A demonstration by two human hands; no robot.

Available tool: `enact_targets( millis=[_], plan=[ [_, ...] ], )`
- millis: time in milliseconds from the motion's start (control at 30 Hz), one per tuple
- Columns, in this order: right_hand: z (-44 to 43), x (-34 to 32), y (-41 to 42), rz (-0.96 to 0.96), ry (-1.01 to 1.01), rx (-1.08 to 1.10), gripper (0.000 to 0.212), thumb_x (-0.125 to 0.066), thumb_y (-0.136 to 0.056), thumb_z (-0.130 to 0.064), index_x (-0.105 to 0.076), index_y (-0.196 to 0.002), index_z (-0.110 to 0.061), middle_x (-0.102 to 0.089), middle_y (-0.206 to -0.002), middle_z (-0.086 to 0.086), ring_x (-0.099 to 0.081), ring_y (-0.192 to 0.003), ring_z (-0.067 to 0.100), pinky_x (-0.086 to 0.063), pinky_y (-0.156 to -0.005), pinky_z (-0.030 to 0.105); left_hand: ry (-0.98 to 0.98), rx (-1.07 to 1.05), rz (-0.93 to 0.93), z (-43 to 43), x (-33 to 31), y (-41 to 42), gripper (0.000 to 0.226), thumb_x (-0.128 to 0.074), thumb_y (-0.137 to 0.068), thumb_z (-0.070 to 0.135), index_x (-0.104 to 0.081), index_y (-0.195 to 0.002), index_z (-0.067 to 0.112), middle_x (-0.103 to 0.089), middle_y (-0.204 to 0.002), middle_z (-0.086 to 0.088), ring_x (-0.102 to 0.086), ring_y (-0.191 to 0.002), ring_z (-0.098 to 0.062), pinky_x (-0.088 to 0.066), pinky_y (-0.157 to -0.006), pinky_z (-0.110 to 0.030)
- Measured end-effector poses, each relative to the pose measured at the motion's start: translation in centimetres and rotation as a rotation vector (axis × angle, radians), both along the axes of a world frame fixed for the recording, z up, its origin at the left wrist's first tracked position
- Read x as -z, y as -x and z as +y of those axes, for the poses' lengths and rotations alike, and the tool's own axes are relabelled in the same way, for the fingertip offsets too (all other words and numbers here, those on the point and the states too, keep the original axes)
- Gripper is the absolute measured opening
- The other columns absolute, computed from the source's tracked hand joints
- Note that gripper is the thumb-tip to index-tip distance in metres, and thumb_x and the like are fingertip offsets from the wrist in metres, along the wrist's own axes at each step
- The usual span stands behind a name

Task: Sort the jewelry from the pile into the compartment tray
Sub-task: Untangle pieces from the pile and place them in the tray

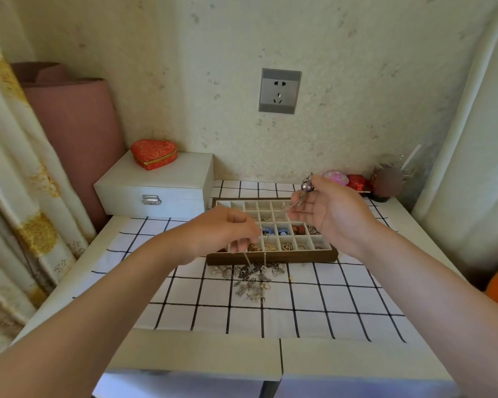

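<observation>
Both my hands are raised over the dark wooden compartment tray with cream dividers (270,258). Head view: my left hand (222,232), above the tray's near-left corner, pinches a thin silver chain (247,258) in curled fingers. The chain's lower end hangs into the pile of silver jewelry (252,278), which lies on the white black-gridded cloth (299,305) just near of the tray. I judge the lift is meant to draw the chain out of the tangle. My right hand (331,215), over the tray's right half, pinches a dark round pendant (307,185) at the thumb tip. Its strand (295,201) drapes below, probably held high to avoid snagging. Whether both hands hold one necklace, I cannot tell. Several near compartments already hold pieces.
</observation>
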State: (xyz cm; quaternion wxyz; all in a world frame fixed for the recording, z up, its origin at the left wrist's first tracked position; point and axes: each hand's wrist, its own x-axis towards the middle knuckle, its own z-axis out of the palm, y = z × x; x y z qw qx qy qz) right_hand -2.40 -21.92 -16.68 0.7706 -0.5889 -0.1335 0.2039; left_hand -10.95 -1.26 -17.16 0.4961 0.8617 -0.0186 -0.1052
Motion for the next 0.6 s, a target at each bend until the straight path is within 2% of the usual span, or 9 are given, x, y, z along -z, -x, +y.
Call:
enact_targets(
  millis=[100,200,267,300,333,433,467,533,600],
  plan=[
    [-0.8,-0.2,-0.5,0.021,-0.015,0.084,0.026,-0.034,-0.108,-0.023,-0.049,-0.092,-0.010,-0.064,-0.074,0.009,-0.065,-0.070,0.026,-0.057,-0.078,0.043,0.038,-0.064,-0.062,1.1,-0.7,0.0,0.033,-0.064,-0.092,0.035,-0.065,-0.066,0.015,-0.059,-0.060,-0.002,-0.053,-0.063,-0.011,-0.044,-0.083,-0.029],
    [-1.3,-0.3,-0.7,0.062,-0.041,0.159,0.027,-0.033,-0.108,-0.021,-0.047,-0.087,-0.012,-0.057,-0.070,0.007,-0.057,-0.057,0.023,-0.056,-0.065,0.040,0.180,-0.125,-0.110,1.9,-1.2,0.1,0.034,-0.060,-0.094,0.029,-0.061,-0.069,0.006,-0.055,-0.055,-0.017,-0.052,-0.065,-0.021,-0.044,-0.093,-0.032],
    [-1.5,-0.3,-1.0,0.080,-0.039,0.199,0.027,-0.034,-0.108,-0.021,-0.047,-0.086,-0.013,-0.053,-0.069,0.005,-0.048,-0.051,0.020,-0.053,-0.055,0.032,0.385,-0.165,-0.070,2.3,-1.4,-0.1,0.028,-0.055,-0.098,0.017,-0.056,-0.073,0.005,-0.038,-0.041,-0.006,-0.049,-0.057,-0.027,-0.052,-0.098,-0.042],
    [-1.6,-0.2,-1.2,0.084,-0.035,0.215,0.027,-0.034,-0.108,-0.022,-0.047,-0.086,-0.013,-0.052,-0.069,0.005,-0.046,-0.049,0.019,-0.052,-0.052,0.030,0.434,-0.176,-0.060,2.4,-1.5,-0.1,0.025,-0.055,-0.098,0.015,-0.056,-0.074,0.005,-0.032,-0.043,-0.002,-0.043,-0.048,-0.024,-0.055,-0.094,-0.047],
    [-1.6,-0.1,-1.5,0.088,-0.030,0.234,0.026,-0.035,-0.107,-0.022,-0.049,-0.087,-0.012,-0.051,-0.070,0.005,-0.044,-0.048,0.018,-0.051,-0.050,0.029,0.397,-0.189,-0.071,2.6,-1.5,-0.2,0.023,-0.058,-0.096,0.015,-0.057,-0.076,0.005,-0.031,-0.047,-0.002,-0.037,-0.043,-0.018,-0.059,-0.085,-0.047],
    [-2.1,0.3,-2.4,0.094,-0.023,0.293,0.020,-0.035,-0.106,-0.021,-0.049,-0.103,-0.007,-0.052,-0.068,0.005,-0.044,-0.045,0.017,-0.051,-0.048,0.030,-0.041,-0.191,-0.149,3.1,-1.2,-0.4,0.011,-0.069,-0.091,0.024,-0.072,-0.086,0.014,-0.052,-0.064,-0.003,-0.046,-0.045,-0.006,-0.055,-0.057,-0.029],
    [-2.3,0.4,-2.7,0.096,-0.027,0.305,0.017,-0.035,-0.106,-0.021,-0.047,-0.108,-0.008,-0.053,-0.067,0.005,-0.045,-0.044,0.017,-0.051,-0.049,0.031,-0.169,-0.166,-0.177,3.4,-1.0,-0.5,0.006,-0.071,-0.089,0.027,-0.074,-0.087,0.023,-0.059,-0.071,0.002,-0.051,-0.050,-0.003,-0.050,-0.056,-0.024],
    [-2.4,0.5,-3.1,0.101,-0.031,0.318,0.015,-0.034,-0.105,-0.019,-0.044,-0.111,-0.010,-0.053,-0.066,0.005,-0.046,-0.043,0.018,-0.054,-0.050,0.033,-0.383,-0.078,-0.198,3.7,-0.5,-0.7,0.003,-0.072,-0.087,0.038,-0.075,-0.088,0.036,-0.065,-0.080,0.014,-0.059,-0.069,0.000,-0.044,-0.068,-0.021],
    [-2.3,0.5,-3.1,0.108,-0.011,0.333,0.013,-0.034,-0.105,-0.017,-0.045,-0.106,-0.009,-0.053,-0.065,0.004,-0.048,-0.044,0.018,-0.056,-0.055,0.036,-0.561,0.003,-0.130,3.5,-0.4,-0.9,0.012,-0.068,-0.087,0.049,-0.075,-0.089,0.040,-0.068,-0.092,0.017,-0.060,-0.090,0.000,-0.046,-0.081,-0.027]
  ],
)
